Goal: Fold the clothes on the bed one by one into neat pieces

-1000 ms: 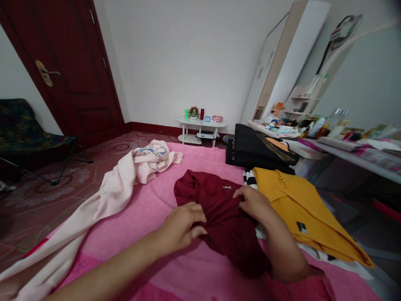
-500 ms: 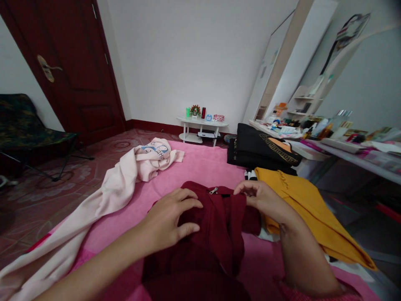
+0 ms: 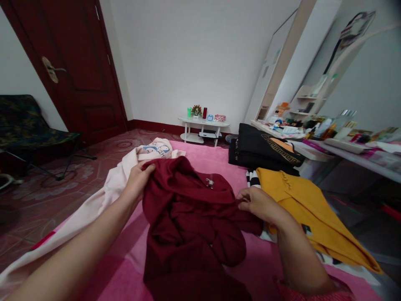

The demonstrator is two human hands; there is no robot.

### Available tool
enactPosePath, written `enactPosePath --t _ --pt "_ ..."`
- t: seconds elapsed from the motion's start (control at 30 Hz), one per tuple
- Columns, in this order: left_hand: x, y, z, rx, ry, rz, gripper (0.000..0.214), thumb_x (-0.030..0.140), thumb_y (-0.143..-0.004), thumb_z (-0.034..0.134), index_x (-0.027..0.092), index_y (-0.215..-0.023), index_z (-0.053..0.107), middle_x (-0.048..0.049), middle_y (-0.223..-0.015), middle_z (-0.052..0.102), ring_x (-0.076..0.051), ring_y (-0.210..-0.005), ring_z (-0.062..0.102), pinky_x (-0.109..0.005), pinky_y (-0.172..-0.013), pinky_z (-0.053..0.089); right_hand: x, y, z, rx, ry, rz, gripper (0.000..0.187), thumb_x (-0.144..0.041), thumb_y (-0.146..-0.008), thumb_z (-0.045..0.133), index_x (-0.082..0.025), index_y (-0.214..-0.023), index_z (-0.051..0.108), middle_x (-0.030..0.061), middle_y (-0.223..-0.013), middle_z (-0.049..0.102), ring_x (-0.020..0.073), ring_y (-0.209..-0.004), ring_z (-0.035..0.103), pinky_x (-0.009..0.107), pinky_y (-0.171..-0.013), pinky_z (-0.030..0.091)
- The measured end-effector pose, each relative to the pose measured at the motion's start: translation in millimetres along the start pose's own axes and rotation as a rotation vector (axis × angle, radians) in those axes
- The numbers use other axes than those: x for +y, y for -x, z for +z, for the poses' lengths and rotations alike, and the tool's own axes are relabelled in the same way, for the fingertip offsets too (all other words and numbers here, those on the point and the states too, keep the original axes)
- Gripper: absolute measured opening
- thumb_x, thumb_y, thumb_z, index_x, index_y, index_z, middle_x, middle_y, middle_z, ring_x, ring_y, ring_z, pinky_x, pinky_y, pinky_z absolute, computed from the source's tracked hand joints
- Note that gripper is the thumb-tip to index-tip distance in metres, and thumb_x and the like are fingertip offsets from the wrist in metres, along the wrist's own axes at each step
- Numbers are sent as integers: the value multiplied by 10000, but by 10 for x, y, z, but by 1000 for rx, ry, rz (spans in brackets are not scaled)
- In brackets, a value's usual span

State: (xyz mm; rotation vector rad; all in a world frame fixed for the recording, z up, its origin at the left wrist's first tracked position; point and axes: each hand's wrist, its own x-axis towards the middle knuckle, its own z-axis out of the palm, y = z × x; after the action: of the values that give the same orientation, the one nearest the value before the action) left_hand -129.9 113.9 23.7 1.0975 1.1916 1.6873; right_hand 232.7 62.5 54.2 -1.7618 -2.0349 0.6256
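A dark red garment with a small zipper pull hangs lifted over the pink bed cover. My left hand grips its upper left edge, fingers closed on the cloth. My right hand pinches its right edge, just beside a yellow garment. The red cloth sags in folds between both hands and down toward me.
A pale pink sweatshirt trails off the bed's left side. Folded black clothes lie at the far right. A cluttered table stands to the right, a small white table by the wall, a dark chair and door at left.
The red garment has been raised off the bed and spread. My left hand moved up and left to its top edge; my right hand kept its hold on the right edge.
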Motion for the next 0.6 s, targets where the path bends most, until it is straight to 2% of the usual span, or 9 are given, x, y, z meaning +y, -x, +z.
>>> enactPosePath --t 0.07,0.13,0.2,0.23,0.27,0.33,0.5,0.57,0.6 --pt "-232 -124 -140 80 26 -146 410 321 -601 712 147 -968 654 -9 -664 670 -170 -583 610 -283 -617 495 -26 -26 -20 243 41 70 77 -247 -674 595 -206 -650 654 -12 -579 591 154 -588 546 253 -566 369" --pt "-463 -139 -245 65 -56 -270 420 366 -574 740 130 -913 665 -16 -609 657 -173 -532 594 -280 -555 482 -53 -41 -34 624 -18 118 152 -331 -726 583 -209 -744 672 -2 -637 607 168 -630 553 271 -603 383" --pt "-626 -95 -293 13 -138 -291 431 417 -545 763 119 -843 675 -26 -594 655 -172 -511 580 -258 -503 452 -68 -39 -41 962 -183 58 206 -373 -736 591 -204 -822 670 3 -707 618 171 -674 556 279 -639 401" --pt "-672 -69 -294 -17 -151 -268 449 442 -535 772 117 -831 678 -31 -606 662 -172 -517 582 -249 -495 443 -71 -31 -46 1060 -292 -5 209 -372 -731 600 -198 -829 662 -1 -719 612 165 -675 550 275 -642 405" --pt "-697 -47 -283 -43 -145 -241 469 464 -532 776 118 -835 682 -36 -628 673 -174 -533 590 -245 -499 442 -73 -21 -55 1102 -399 -63 198 -361 -726 606 -192 -820 652 -8 -710 598 155 -660 540 267 -630 407" --pt "-703 -19 -238 -78 -94 -218 502 491 -548 773 122 -877 685 -46 -679 694 -186 -585 617 -253 -541 465 -78 1 -89 1095 -537 -111 160 -322 -707 618 -185 -788 630 -23 -679 567 137 -613 518 252 -590 402" --pt "-668 26 -127 -49 63 -318 472 434 -600 757 136 -955 669 -49 -708 706 -196 -630 652 -294 -629 509 -159 22 -190 1233 -366 -99 191 -241 -703 607 -199 -889 619 4 -836 619 153 -733 566 283 -687 446" --pt "-661 60 -104 -39 86 -323 458 432 -611 753 133 -947 666 -48 -700 705 -197 -630 656 -292 -627 511 -230 9 -142 1107 -340 -135 163 -286 -745 593 -202 -883 618 13 -837 631 156 -738 574 288 -698 454" --pt "-655 79 -95 -46 87 -316 467 441 -615 753 130 -952 666 -47 -698 705 -198 -630 657 -289 -621 510 -274 3 -83 947 -334 -148 165 -321 -761 589 -200 -868 621 18 -816 636 156 -717 577 287 -684 457"
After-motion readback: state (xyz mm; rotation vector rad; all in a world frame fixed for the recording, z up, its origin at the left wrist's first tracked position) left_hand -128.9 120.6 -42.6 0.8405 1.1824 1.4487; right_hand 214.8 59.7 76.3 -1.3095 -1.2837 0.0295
